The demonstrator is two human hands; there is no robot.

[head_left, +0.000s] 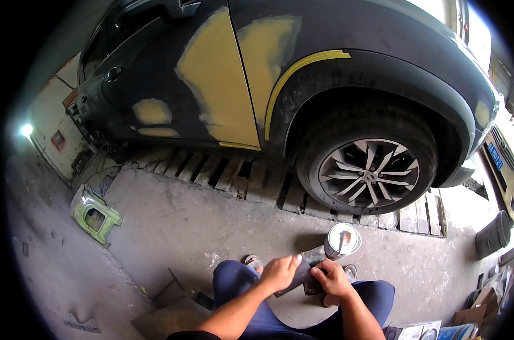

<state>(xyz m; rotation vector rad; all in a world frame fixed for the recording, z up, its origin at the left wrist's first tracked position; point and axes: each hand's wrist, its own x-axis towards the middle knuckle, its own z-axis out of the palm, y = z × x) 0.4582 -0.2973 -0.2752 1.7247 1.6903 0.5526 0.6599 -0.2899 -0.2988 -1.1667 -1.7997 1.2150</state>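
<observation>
Over my lap, my left hand [281,273] is closed on a dark flat piece [294,279] that looks like sandpaper, its thumb on the upper edge. Right beside it, my right hand [332,277] pinches a second dark, worn-looking part [312,285] between thumb and fingers. Whether the two parts are one folded sheet I cannot tell. Just beyond my hands stands a round can [353,247] with a pale lid, and a small flat tool with a brownish blade [345,242] lies on it. The grey car [336,34] in front carries yellowish filler patches [217,85] on door and fender.
Yellow tape [294,71] edges the wheel arch above the front wheel [370,177]. Slatted floor grating [257,181] runs under the car. A green stool [96,215] stands at the left, a dark bucket [493,233] at the right. Boxes and packages [466,317] crowd the lower right.
</observation>
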